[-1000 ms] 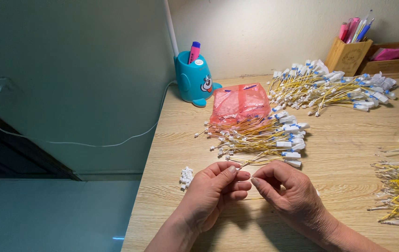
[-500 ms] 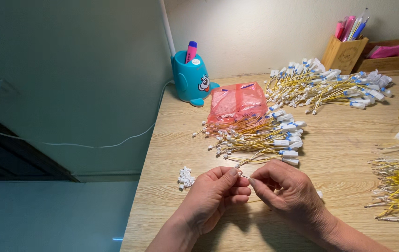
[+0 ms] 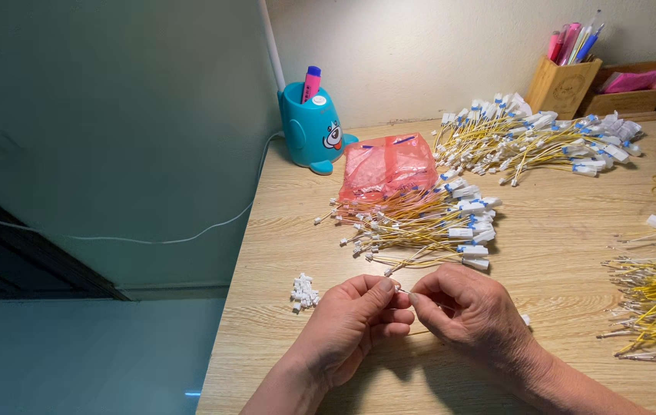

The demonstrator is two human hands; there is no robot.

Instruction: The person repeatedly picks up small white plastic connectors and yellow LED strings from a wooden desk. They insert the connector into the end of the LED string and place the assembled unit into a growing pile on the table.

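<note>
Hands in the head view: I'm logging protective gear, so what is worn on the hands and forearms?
Nothing is worn. The left hand and right hand are bare, with no gloves, rings or watch showing. Both forearms are uncovered as far as the frame shows; no sleeves appear.

Red plastic bag [image 3: 388,166] mid-desk

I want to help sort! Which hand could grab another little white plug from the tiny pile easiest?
Probably the left hand. The small pile of white plugs lies just beyond it, on its outer side. The right hand would have to cross over.
</note>
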